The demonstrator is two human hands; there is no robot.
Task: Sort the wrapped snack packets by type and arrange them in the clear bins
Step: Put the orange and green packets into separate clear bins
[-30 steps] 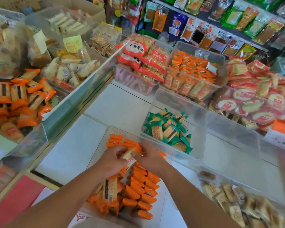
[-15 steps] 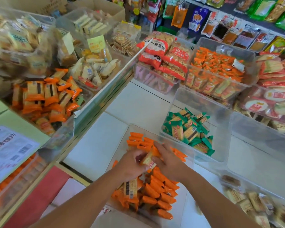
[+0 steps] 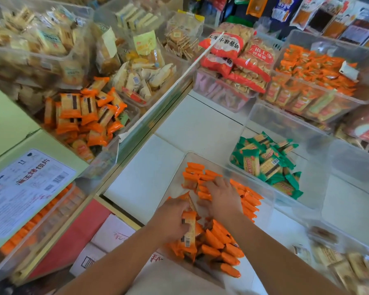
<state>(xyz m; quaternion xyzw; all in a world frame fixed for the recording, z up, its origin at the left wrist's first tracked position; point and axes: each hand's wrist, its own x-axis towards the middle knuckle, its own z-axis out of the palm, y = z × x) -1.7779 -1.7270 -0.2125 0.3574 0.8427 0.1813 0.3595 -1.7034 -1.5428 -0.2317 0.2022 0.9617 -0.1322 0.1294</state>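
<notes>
A clear bin (image 3: 180,173) in front of me holds several orange-wrapped snack packets (image 3: 248,201) standing in rows. My left hand (image 3: 170,220) grips a cluster of orange packets (image 3: 189,233) at the bin's near left. My right hand (image 3: 222,196) lies palm down with spread fingers on the row of orange packets (image 3: 195,177) at the bin's far side. Behind and to the right, a second clear bin (image 3: 290,122) holds green-wrapped packets (image 3: 266,162).
An empty clear bin (image 3: 354,171) stands at the right, and one with beige packets (image 3: 337,262) at the lower right. Full bins of orange (image 3: 315,69) and red (image 3: 237,58) snacks line the back. A shelf of bins (image 3: 83,111) and a green carton (image 3: 26,167) fill the left.
My hands have parted: the right one has moved forward onto the far row of packets, while the left has dropped onto the near cluster. The view has shifted to the left.
</notes>
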